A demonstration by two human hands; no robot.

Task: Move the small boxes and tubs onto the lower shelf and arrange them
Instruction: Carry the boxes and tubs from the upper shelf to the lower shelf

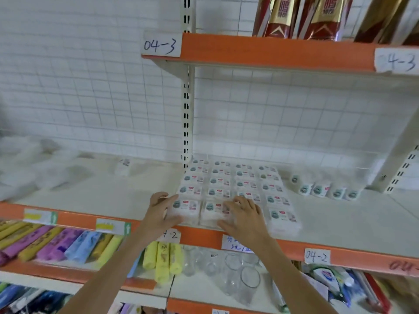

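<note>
Boxes (235,189) of the small clear kind are packed in a tight grid of four columns on the shelf (113,191) labelled 04-2, with the front row set at or very near the orange lip. The left hand (162,210) is laid against the outer side of the front-left box (187,208), fingers fairly straight along that side with the thumb forward, so it appears to be pressing rather than gripping, though motion blur keeps this from being certain. The right hand (243,214) is spread flat over the tops of the two middle front boxes, fingers extended and nothing clasped. A loose row of small tubs (322,189) is stood to the right of the grid, apart from it, and one stray box (123,166) is left well to the left near the back. The step is judged to be a squaring-up of the front row. Risk is seen chiefly at the lip: if the boxes are drawn toward the person while being pressed down, the front row could be tipped over the edge onto the glass jars (229,275) on the shelf below. A sideways push that is too firm could buckle the columns or shunt the right column toward the tubs. The tubs, being narrow and upright, could be toppled by a knock.
</note>
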